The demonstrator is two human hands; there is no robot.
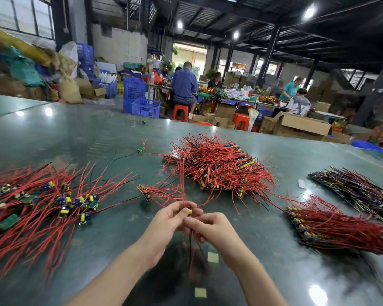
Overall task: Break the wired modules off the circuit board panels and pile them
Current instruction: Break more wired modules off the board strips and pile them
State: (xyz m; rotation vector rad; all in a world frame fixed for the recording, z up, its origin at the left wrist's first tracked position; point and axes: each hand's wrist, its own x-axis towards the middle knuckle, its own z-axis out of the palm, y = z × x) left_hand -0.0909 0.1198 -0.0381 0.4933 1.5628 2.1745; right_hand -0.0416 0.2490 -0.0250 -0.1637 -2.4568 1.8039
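Both hands meet over the table's near middle, pinching one small wired module (189, 211) with a yellow part between their fingertips. My left hand (170, 219) grips it from the left, my right hand (210, 226) from the right. Red wires rise from the module and red and black wires hang below it. A short strip of modules (144, 192) lies just beyond my left hand. Loose broken-off modules form a pile (38, 202) at the left. Stacked panels with red wires (219, 168) lie ahead, with more panels (331, 226) at the right.
A dark-wired panel stack (358, 191) lies at the far right. Two stray modules (140, 149) (143, 122) sit further back on the glossy green table (76, 138). Beyond its far edge are blue crates (142, 102), cardboard boxes and seated people at other tables.
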